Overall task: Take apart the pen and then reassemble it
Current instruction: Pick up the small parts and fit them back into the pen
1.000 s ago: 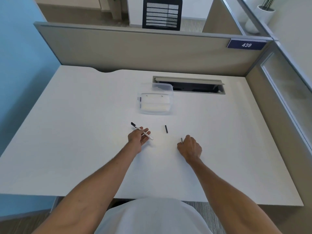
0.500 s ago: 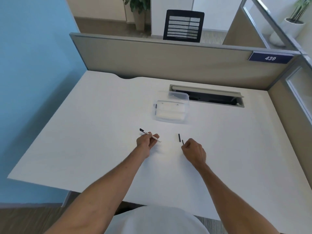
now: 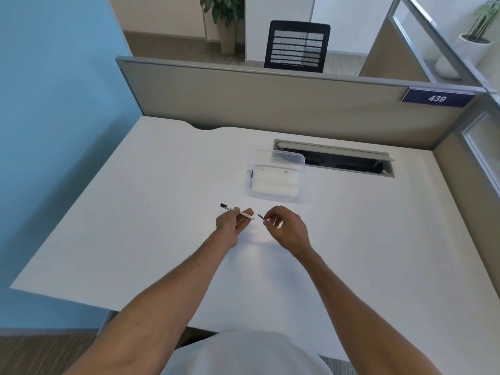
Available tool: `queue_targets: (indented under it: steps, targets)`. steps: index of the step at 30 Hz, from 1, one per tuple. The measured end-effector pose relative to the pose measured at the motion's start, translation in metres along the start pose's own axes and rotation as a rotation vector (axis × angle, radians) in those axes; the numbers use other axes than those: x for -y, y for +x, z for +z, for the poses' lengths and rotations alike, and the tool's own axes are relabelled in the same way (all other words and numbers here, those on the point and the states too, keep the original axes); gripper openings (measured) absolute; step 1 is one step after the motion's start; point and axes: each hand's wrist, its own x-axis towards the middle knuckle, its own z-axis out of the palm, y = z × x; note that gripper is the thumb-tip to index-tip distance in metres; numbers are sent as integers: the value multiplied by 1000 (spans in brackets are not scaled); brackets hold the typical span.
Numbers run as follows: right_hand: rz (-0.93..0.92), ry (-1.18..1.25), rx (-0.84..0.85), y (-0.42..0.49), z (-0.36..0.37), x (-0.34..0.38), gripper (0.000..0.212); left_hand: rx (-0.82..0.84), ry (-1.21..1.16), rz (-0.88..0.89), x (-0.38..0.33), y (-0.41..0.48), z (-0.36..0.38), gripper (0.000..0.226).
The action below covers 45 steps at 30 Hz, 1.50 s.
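Quick headcount: two hands, the left hand [image 3: 233,222] at about 9 o'clock of the right hand [image 3: 286,228]. One white pen body [image 3: 238,211] with a black end, in the left. One small dark pen piece [image 3: 261,217], pinched in the right. One clear plastic container [image 3: 276,175] at 12 o'clock from the hands. One white desk [image 3: 135,212], one cable slot [image 3: 335,161] in it, one office chair [image 3: 297,46], one number plate [image 3: 437,98], and two potted plants, one at 11 o'clock [image 3: 223,12], one at 2 o'clock [image 3: 470,47].
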Motion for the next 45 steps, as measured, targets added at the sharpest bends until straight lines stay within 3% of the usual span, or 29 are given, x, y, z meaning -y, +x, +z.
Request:
queue_targets:
  steps: [16, 25, 45]
  targets:
    - [-27, -54, 25, 4, 10, -3, 5, 33, 49, 20, -3, 1, 10, 8]
    - [-41, -66, -43, 10, 17, -2, 7, 63, 19, -14, 6, 2, 11, 10]
    - [-209, -28, -54, 25, 12, 22, 17, 98, -73, -39, -9, 15, 15, 7]
